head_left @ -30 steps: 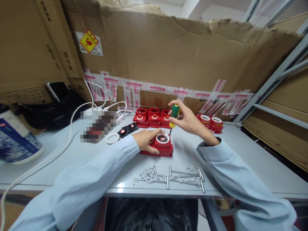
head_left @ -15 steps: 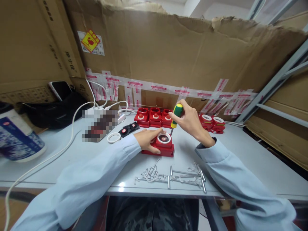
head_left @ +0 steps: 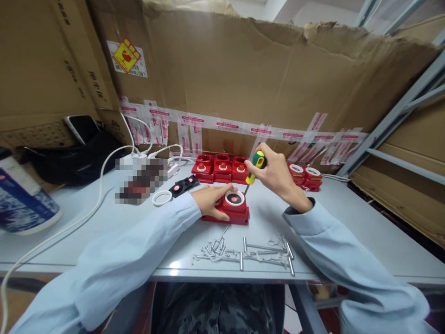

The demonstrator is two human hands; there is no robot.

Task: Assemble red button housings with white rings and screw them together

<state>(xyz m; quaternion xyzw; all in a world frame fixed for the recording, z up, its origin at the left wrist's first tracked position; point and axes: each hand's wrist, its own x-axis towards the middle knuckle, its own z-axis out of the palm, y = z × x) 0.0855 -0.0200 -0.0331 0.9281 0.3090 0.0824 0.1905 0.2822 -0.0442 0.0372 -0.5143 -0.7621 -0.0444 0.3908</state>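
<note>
My left hand (head_left: 212, 203) grips the left part of a red housing (head_left: 239, 216) and holds it down on the table. A white ring (head_left: 235, 198) with a dark round centre sits on top of that housing. In my right hand (head_left: 274, 171) is a green and yellow screwdriver (head_left: 256, 166), its fingers closed round the handle. The shaft points down at the housing's back right corner; where the tip ends is hidden. Nearer the table's front edge lie a pile of loose screws (head_left: 216, 248) and several T-shaped metal bars (head_left: 267, 249) with string on them.
Behind my hands stands a row of red housings (head_left: 222, 169); two more with white rings (head_left: 306, 175) are farther right. A loose white ring (head_left: 162, 198) lies beside a black strip (head_left: 184, 185). A white cable (head_left: 99, 195) crosses the left side near a large blue-and-white cup (head_left: 26, 202).
The screwdriver handle is tilted a little more to the right, and my right hand has turned slightly with it. My left hand keeps its hold. The whole view has shifted slightly.
</note>
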